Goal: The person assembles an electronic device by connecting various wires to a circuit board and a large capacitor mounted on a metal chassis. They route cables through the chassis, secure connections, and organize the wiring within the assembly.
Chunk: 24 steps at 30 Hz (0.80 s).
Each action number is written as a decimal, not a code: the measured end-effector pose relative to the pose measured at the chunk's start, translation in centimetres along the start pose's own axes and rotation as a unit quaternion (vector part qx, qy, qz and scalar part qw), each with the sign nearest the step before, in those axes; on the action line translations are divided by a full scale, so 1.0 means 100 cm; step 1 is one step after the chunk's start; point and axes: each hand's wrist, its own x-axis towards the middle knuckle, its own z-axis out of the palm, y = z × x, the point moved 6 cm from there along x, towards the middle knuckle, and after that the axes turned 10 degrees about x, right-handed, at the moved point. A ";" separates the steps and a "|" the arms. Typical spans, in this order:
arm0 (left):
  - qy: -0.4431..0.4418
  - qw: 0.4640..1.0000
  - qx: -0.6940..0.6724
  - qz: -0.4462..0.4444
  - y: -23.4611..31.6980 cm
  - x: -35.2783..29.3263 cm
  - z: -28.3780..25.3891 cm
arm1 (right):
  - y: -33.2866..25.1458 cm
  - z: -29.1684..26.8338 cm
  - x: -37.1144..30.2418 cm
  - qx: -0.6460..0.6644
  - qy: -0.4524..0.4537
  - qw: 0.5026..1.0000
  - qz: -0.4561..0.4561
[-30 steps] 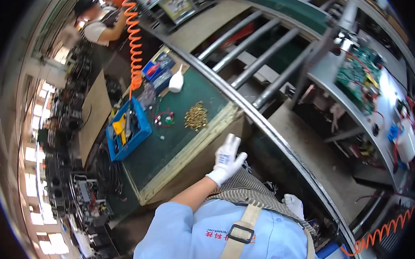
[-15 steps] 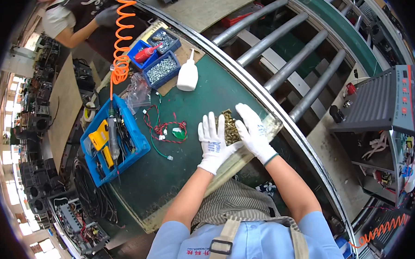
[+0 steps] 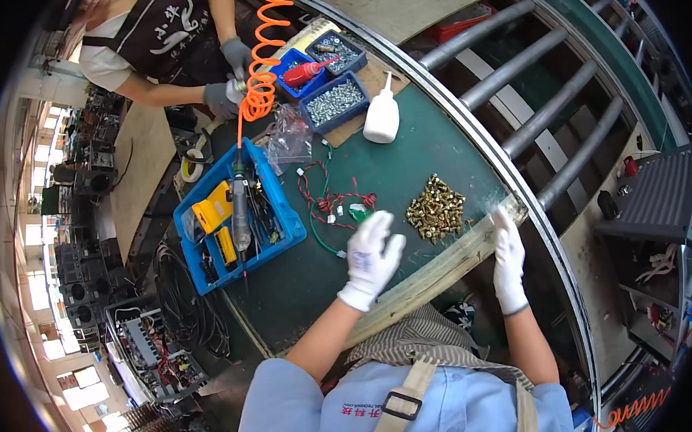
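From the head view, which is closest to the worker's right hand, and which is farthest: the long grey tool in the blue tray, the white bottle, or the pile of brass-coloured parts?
Nearest the right hand first:
1. Pile of brass-coloured parts: just to its left.
2. White bottle: farther up and left.
3. Long grey tool: far left.

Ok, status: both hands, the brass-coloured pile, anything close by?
Left hand open, empty; right hand open, empty, near bench edge. Brass-coloured pieces heaped on green benchtop, neither hand touching. Tangled wires near left hand.
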 end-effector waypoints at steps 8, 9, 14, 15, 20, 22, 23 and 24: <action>0.005 0.991 0.122 -0.050 0.025 -0.004 -0.034 | -0.032 -0.125 -0.157 -0.230 0.128 0.959 0.101; 0.038 0.993 0.111 -0.003 0.043 -0.008 -0.034 | -0.034 -0.161 -0.185 -0.198 0.231 0.942 0.143; -0.102 0.988 -0.110 0.047 0.151 -0.027 0.037 | -0.188 -0.307 -0.285 -0.235 0.550 0.784 -0.162; -0.098 0.978 -0.081 0.163 0.199 -0.030 0.050 | -0.217 -0.326 -0.286 -0.311 0.571 0.723 -0.234; -0.234 0.876 -0.126 0.402 0.404 -0.069 0.132 | -0.216 -0.405 -0.230 -0.271 0.503 0.821 -0.005; -0.222 0.820 -0.136 0.510 0.471 -0.095 0.156 | -0.182 -0.421 -0.216 -0.083 0.404 0.911 0.015; -0.188 0.795 -0.126 0.563 0.494 -0.105 0.162 | -0.185 -0.402 -0.207 0.015 0.334 0.942 0.045; -0.183 0.792 -0.077 0.577 0.510 -0.114 0.171 | -0.190 -0.379 -0.204 0.132 0.285 0.949 0.007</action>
